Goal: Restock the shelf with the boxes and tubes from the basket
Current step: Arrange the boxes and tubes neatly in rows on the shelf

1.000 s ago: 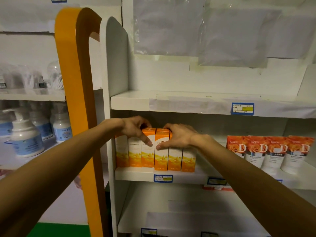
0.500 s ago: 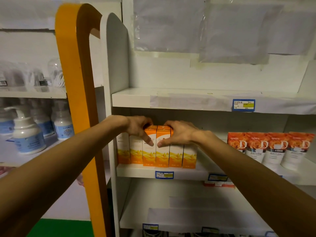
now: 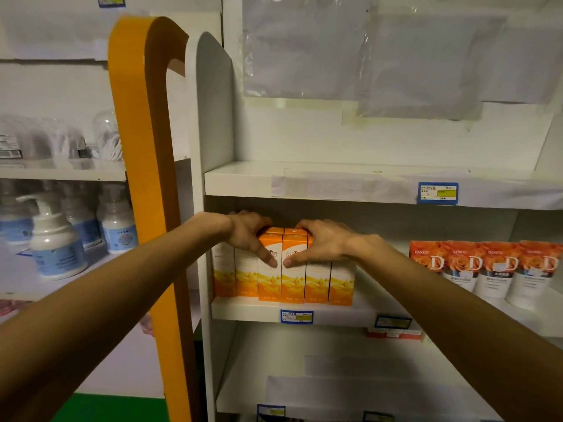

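Both hands on two middle orange boxes (image 3: 281,263) at shelf (image 3: 335,312) front edge: left hand (image 3: 248,236) and right hand (image 3: 320,243) curled over tops, thumbs on fronts. We reckon light, stiff cardboard, crushable; hold top corners gently.

From here I can read "DANZE" and a large white "D" on each of the orange-topped tubes (image 3: 484,269) standing at the right of the shelf. The blue-and-yellow price tags (image 3: 437,193) on the shelf edges carry writing too small for me to read, and the print on the orange boxes (image 3: 283,269) is blurred.
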